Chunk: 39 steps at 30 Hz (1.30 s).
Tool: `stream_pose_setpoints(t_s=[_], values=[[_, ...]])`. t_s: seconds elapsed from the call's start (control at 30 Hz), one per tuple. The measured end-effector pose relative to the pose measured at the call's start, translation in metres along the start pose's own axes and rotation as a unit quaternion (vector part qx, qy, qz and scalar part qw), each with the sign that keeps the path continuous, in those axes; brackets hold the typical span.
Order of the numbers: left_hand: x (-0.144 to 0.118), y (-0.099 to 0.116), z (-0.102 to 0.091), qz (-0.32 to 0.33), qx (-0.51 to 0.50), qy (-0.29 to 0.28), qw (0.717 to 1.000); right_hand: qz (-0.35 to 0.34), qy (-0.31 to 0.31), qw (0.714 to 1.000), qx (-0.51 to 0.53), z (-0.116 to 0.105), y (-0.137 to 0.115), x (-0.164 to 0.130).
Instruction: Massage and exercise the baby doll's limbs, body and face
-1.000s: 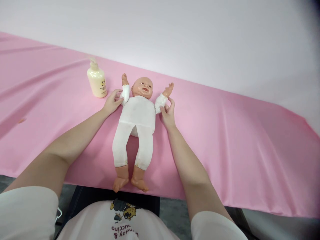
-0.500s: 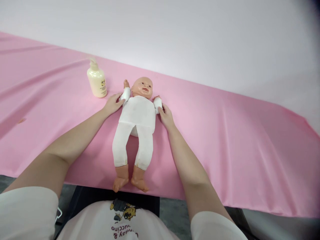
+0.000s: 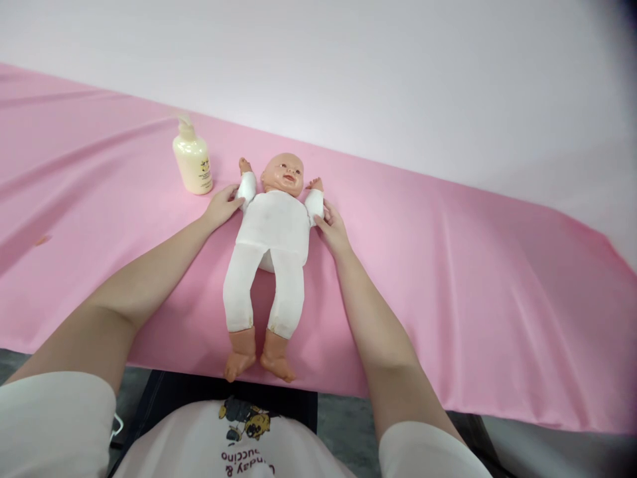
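Observation:
A baby doll (image 3: 273,222) with a white cloth body lies on its back, its head away from me and its bare feet near the table's front edge. My left hand (image 3: 223,205) grips the doll's arm on the left side of the view, thumb on top and fingers partly hidden behind it. On the other side my right hand (image 3: 332,228) is closed round the doll's other arm, below its small hand. Both doll arms point upward beside its head.
A pale yellow pump bottle (image 3: 194,162) stands upright left of the doll's head, just beyond my left hand. Pink cloth (image 3: 398,265) with folds covers the table. A white wall (image 3: 348,79) rises behind it.
The doll's arms have tilted: the one in my left hand leans further outward to the left, and the one in my right hand stands more upright. Both hands keep their hold.

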<state>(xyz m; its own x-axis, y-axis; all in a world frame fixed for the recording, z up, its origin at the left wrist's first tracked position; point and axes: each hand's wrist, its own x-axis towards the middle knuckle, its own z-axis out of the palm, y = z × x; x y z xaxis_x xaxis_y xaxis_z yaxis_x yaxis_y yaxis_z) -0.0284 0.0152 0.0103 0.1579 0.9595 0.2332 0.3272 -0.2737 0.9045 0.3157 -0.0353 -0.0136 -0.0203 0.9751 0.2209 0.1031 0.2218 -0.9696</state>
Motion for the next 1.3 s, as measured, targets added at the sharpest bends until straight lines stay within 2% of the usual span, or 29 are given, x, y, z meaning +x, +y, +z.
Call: stream_pose_setpoints(t_s=[0.2, 0.43, 0.73, 0.93, 1.13, 1.3], values=[[0.000, 0.007, 0.001, -0.015, -0.190, -0.016, 0.982, 0.009, 0.029, 0.998, 0.056, 0.002, -0.009, -0.004], [-0.002, 0.015, -0.001, -0.030, -0.253, -0.023, 0.967, 0.023, 0.049, 0.994, 0.091, 0.002, -0.012, -0.009], [-0.008, 0.020, 0.000, -0.009, -0.153, -0.056, 0.987, 0.022, 0.042, 0.997, 0.056, 0.007, -0.017, -0.013], [-0.006, 0.017, -0.001, 0.007, -0.159, -0.061, 0.985, 0.021, 0.030, 0.999, 0.039, 0.005, -0.012, -0.012], [-0.005, 0.018, 0.002, 0.013, -0.219, -0.049, 0.974, 0.055, 0.051, 0.993, 0.087, 0.004, -0.015, -0.009], [-0.003, 0.015, 0.003, 0.004, -0.217, -0.031, 0.976, 0.002, 0.062, 0.994, 0.089, 0.006, -0.015, -0.005]])
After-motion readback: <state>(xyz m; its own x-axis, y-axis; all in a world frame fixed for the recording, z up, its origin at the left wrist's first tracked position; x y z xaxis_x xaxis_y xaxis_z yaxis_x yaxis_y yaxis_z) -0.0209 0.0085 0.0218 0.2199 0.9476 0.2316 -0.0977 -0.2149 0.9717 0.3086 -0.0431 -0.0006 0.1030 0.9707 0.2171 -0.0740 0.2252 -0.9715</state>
